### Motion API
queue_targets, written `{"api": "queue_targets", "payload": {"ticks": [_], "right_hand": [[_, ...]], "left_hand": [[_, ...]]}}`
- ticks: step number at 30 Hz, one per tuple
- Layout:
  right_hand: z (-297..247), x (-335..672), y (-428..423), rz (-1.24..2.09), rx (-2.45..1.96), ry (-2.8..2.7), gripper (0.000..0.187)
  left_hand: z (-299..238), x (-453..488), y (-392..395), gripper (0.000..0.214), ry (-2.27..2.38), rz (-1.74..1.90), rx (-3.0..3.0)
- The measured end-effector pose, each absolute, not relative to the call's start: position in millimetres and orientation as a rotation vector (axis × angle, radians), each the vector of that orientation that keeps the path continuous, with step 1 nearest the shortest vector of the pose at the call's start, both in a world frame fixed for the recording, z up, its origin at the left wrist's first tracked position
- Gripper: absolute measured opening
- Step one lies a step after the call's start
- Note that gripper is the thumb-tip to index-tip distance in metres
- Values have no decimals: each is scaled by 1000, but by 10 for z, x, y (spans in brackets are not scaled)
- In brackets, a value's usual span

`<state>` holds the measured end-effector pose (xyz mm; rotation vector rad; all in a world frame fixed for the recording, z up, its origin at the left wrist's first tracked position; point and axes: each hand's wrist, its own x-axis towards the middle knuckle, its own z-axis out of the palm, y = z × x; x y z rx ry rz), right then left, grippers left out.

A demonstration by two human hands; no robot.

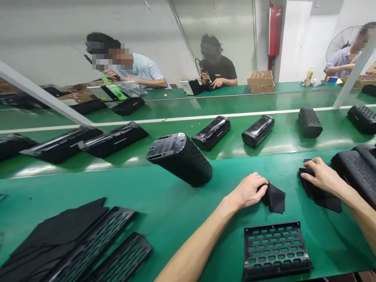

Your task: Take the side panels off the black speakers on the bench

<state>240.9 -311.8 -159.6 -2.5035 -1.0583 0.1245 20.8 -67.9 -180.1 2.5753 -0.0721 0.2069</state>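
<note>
My left hand (249,192) grips the edge of a small black cloth piece (274,198) on the green workbench (188,196). My right hand (323,177) lies on a second, folded black cloth (323,197), its fingers gathering the cloth's far edge. Just right of that cloth is a ribbed black speaker housing (358,172), partly cut off by the frame. Below and between my hands lies a black perforated grille panel (276,250), touching neither hand.
A tilted black speaker body (180,160) stands near the bench's far edge. Stacked black sheets and grilles (76,243) lie at front left. Beyond, a green conveyor belt (188,125) carries several black speaker units. Co-workers (217,66) sit across it.
</note>
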Motion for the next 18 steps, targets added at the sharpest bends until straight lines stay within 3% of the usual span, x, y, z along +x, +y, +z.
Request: {"api": "queue_targets", "payload": {"ticks": [3,5,8,12,18], "right_hand": [[-1519,1925,-3043,176,-2376,-1095,30],[-1498,1574,-2918,410,-2238,-1069,33],[-1553,1232,-2715,712,-2060,-975,31],[-1624,1242,-2649,811,-1854,-974,28],[-1476,1233,-2779,975,-1503,-736,43]], "left_hand": [[-1816,230,-708,22,12,292,2480],[-1779,251,-767,18,54,327,2459],[-1636,242,-886,13,132,393,2312],[-1340,121,-1009,9,223,431,2019],[-957,-64,-1101,26,327,322,1583]]}}
